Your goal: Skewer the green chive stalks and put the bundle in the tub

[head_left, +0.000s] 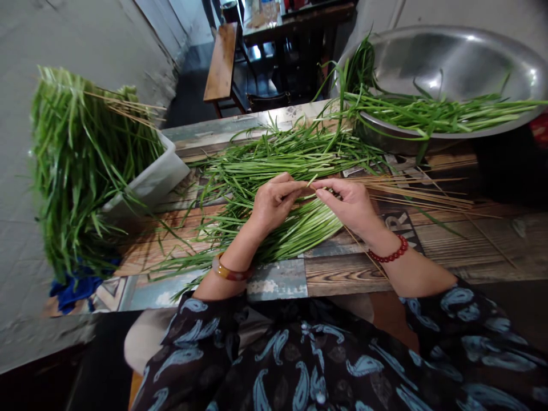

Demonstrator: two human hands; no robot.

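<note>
Long green stalks with pale ends [295, 234] lie across the patterned table. Above them, my left hand [277, 202] pinches a thin pale green stalk [311, 181] between thumb and forefinger. Close beside it, fingertips almost touching, my right hand [346, 204] is closed on a thin bamboo skewer [363, 248], which seems to slant down under the palm toward the table's front edge. Where stalk and skewer meet is too small to make out. More bamboo skewers [428, 194] lie loosely spread to the right of my right hand.
At the left, skewered greens [85, 148] hang over a white plastic container [148, 185], with a blue cloth [77, 291] below. A big steel basin [454, 57] holding more stalks stands at the back right. Beyond the table [363, 274] is a wooden bench [222, 60].
</note>
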